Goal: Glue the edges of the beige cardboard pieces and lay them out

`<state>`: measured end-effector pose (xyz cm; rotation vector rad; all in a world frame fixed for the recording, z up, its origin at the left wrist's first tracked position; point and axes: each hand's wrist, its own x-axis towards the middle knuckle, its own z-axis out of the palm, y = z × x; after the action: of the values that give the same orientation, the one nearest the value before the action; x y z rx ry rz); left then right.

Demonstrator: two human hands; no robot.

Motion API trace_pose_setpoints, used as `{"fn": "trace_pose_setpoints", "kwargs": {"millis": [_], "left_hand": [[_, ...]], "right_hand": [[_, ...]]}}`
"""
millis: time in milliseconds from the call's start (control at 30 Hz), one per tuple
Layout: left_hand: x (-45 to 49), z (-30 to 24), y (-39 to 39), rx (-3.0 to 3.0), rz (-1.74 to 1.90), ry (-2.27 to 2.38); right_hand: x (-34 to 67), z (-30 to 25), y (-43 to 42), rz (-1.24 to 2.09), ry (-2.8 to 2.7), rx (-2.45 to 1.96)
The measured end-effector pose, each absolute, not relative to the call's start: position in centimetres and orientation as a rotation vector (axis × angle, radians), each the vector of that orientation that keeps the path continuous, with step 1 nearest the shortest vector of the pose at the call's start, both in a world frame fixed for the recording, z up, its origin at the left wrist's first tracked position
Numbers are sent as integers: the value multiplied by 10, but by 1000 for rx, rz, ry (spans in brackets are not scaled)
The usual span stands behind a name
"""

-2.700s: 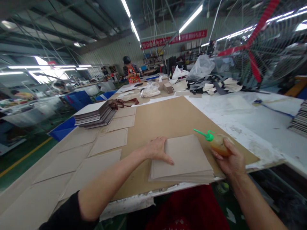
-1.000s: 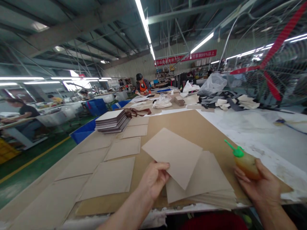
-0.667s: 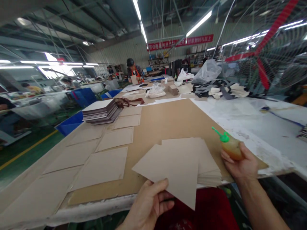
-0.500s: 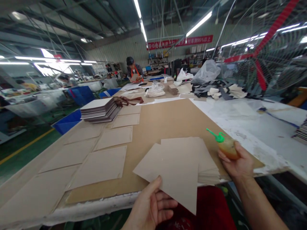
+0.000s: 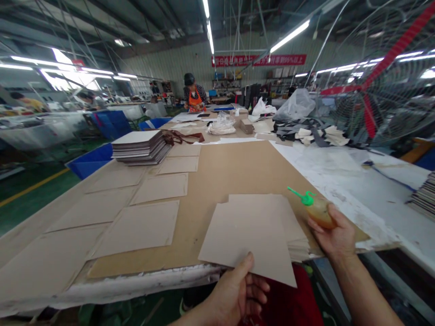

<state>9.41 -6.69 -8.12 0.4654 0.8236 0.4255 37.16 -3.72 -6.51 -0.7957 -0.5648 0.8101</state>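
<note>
My left hand pinches the near edge of a grey-beige cardboard sheet, thumb on top and fingers underneath. That sheet lies partly over a stack of similar cardboard sheets, its near right corner sticking out past the table edge. In my right hand is a squeeze bottle with amber contents and a green nozzle cap, tilted so the nozzle points left over the board. The fingers of my right hand wrap round the bottle's body, to the right of the stack.
More cardboard sheets lie in rows on the left, beside a pile of boards with brown straps. A large brown board covers the table's middle. Dark scraps and a red-bladed fan stand right. A person works at the far end.
My left hand has moved right and turned the cardboard sheet, so it sits squarer over the stack. The bottle in my right hand has shifted slightly left.
</note>
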Motion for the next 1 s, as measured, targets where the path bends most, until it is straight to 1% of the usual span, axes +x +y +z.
{"fn": "trace_pose_setpoints", "kwargs": {"millis": [133, 233, 367, 467, 767, 1000], "left_hand": [[108, -85, -73, 558, 600, 878], [119, -81, -76, 585, 633, 878], [137, -75, -73, 531, 661, 883], [148, -71, -68, 511, 675, 859], [160, -63, -66, 502, 714, 910], [162, -63, -66, 513, 706, 971]], "right_hand": [[366, -50, -47, 826, -653, -944], [356, -35, -51, 813, -773, -1078], [338, -16, -47, 750, -1068, -1240], [328, -6, -36, 616, -1348, -1322], [301, 11, -9, 305, -1998, -1226], [286, 14, -4, 255, -2152, -1149]]}}
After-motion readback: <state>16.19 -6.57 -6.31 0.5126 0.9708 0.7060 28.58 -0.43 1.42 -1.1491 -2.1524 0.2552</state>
